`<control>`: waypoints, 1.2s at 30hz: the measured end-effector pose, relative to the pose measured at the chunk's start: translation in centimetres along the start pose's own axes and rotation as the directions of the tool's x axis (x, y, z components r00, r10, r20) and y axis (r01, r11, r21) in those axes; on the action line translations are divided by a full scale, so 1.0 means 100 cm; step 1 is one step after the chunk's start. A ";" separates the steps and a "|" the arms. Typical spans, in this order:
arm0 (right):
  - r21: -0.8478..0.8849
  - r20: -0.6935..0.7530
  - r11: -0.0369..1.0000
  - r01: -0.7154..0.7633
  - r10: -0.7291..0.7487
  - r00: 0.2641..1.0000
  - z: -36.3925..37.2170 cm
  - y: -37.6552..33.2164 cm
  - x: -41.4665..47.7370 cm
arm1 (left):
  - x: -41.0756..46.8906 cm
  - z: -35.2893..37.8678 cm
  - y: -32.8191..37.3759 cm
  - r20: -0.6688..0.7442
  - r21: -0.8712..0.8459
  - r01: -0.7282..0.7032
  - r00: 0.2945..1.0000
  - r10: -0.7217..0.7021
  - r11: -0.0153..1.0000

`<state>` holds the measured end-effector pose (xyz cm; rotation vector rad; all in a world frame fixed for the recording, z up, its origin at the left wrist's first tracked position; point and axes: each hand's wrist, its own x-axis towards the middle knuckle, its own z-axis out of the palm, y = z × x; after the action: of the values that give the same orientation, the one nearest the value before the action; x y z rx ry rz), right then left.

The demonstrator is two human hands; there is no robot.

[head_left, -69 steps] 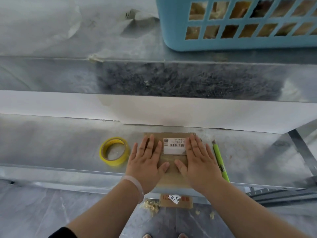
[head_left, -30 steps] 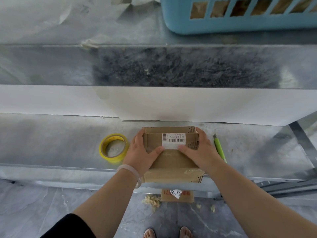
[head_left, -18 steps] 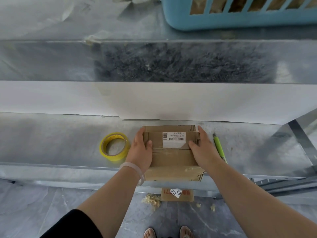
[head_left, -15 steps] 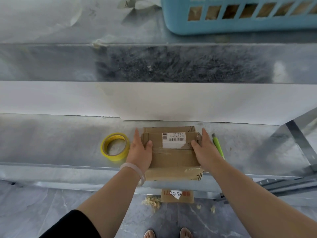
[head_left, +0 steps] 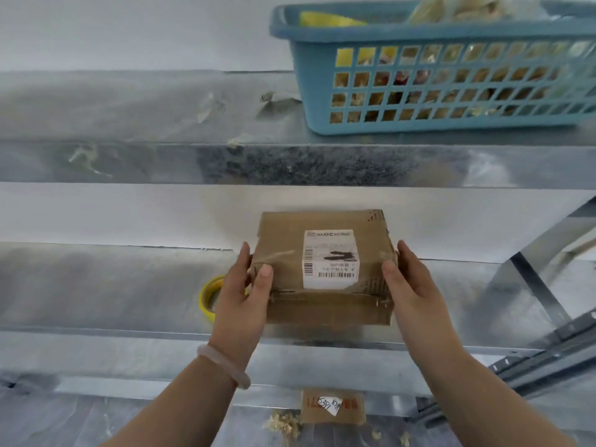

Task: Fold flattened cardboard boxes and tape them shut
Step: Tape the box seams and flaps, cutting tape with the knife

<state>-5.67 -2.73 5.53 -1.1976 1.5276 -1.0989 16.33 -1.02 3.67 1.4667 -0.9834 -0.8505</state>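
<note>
Because the cardboard box (head_left: 325, 269) looks light and easily dented, its side walls seem the safest hold. The left hand (head_left: 240, 301) and right hand (head_left: 411, 295) grasp it there, near the shelf's (head_left: 96, 295) front edge.

A white wall (head_left: 129, 214) stood behind the grip. One dull metal shelf (head_left: 96, 162) ran above it, and another shelf (head_left: 96, 285) just beneath. Far below lay grey marbled floor (head_left: 64, 427). A slanted metal brace (head_left: 535, 285) stood to the right.
</note>
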 end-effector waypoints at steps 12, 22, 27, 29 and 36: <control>0.026 0.099 0.999 -0.023 0.021 0.995 -0.006 0.030 0.023 | 0.018 -0.010 -0.033 0.214 0.049 0.023 0.976 -0.033 0.999; 0.067 0.099 0.951 -0.300 0.293 0.951 -0.015 0.060 0.025 | 0.027 -0.012 -0.059 0.176 -0.165 0.518 0.853 -0.492 0.839; -0.289 0.199 0.908 -0.303 0.366 0.909 -0.019 0.058 0.041 | 0.040 -0.011 -0.055 0.244 0.236 0.467 0.820 -0.518 0.852; -0.512 0.150 0.842 -0.173 0.286 0.946 -0.012 0.054 0.044 | 0.043 -0.007 -0.051 0.246 0.466 0.275 0.873 -0.422 0.841; -0.813 0.156 0.579 0.064 0.109 0.982 0.017 0.031 0.047 | 0.045 0.021 -0.027 0.270 0.774 -0.039 0.923 -0.273 0.632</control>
<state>-5.33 -7.09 1.59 -1.8193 1.9538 -0.1581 16.48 -5.89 0.79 2.1714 -1.6939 -0.8540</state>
